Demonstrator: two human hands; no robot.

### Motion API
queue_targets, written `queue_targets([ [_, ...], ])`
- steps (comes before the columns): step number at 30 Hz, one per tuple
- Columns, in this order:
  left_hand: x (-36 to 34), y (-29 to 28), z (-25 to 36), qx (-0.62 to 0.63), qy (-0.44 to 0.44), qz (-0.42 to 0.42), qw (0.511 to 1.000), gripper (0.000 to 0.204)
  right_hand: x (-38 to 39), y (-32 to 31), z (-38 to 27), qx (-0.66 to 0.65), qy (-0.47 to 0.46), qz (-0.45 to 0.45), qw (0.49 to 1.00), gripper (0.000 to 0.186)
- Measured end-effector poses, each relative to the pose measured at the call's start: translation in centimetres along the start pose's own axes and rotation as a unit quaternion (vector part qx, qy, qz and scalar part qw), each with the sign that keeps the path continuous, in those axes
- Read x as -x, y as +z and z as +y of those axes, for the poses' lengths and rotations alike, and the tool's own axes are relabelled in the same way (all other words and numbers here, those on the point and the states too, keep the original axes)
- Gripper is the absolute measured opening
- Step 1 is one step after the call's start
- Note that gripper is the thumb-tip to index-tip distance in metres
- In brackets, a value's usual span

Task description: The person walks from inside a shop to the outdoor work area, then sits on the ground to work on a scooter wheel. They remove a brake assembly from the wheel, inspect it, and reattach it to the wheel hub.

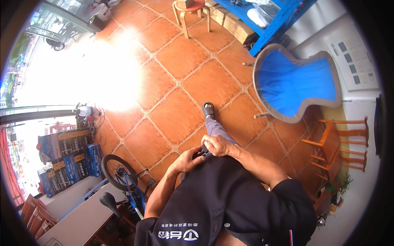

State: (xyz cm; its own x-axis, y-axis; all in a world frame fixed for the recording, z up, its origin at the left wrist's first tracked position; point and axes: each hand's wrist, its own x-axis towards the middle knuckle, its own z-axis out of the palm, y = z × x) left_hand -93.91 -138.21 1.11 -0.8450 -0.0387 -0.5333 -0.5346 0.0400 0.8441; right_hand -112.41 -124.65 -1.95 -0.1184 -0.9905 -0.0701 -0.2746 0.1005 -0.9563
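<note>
Orange tiles [211,78] everywhere in this shop, with a big blown-out patch of daylight over on the left. The person's looking straight down at their own black shirt [242,188], and both hands are together in front of the waist. Right hand [217,144] has its fingers curled in tight, but I honestly can't tell if it's gripping anything. Left hand [188,160] is just beside it, fingers half bent, the tips up against a small black thing [204,149]. That thing sits right between the two hands, mostly covered, so I can't say what it is or whether the left one actually has hold of it. Past the hands there's a leg in grey trousers [218,128] and a foot in a dark sandal [209,111]. A bike [120,174] stands to the left with its blue frame showing, and behind it there's a stack of blue and dark boxes [69,153]. Over on the right you've got a blue padded chair [295,80] with a grey rim, then a wooden chair [330,149] near the wall. Up top, a round stool [193,5] stands near a blue rack [273,33].
</note>
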Motion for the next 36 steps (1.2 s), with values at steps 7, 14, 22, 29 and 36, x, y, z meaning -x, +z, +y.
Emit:
queue_targets([
  [7, -6.6, -9.8, 5.1, 0.153, -0.052, 0.019, 0.987, 0.061, -12.7, -8.9, 0.2, -0.003, -0.027, -0.038, 0.999, 0.013],
  [14, -9.3, -16.5, 7.1, 0.266, -0.041, 0.077, 0.960, 0.069, -23.1, -12.2, 0.4, 0.005, -0.052, -0.136, 0.989, 0.013],
  [22, -10.8, -29.6, 5.7, 0.284, -0.025, 0.075, 0.956, 0.059, -36.7, -9.0, 0.2, -0.012, -0.044, -0.163, 0.986, 0.014],
  [29, -7.8, -42.8, 2.9, 0.259, 0.008, 0.178, 0.949, 0.099, -51.1, -2.0, -1.5, -0.111, 0.009, -0.200, 0.973, 0.023],
  [36, -2.1, -51.1, -0.2, 0.198, -0.056, 0.172, 0.963, 0.048, -61.7, -4.3, -3.0, -0.111, 0.224, -0.354, 0.901, 0.034],
])
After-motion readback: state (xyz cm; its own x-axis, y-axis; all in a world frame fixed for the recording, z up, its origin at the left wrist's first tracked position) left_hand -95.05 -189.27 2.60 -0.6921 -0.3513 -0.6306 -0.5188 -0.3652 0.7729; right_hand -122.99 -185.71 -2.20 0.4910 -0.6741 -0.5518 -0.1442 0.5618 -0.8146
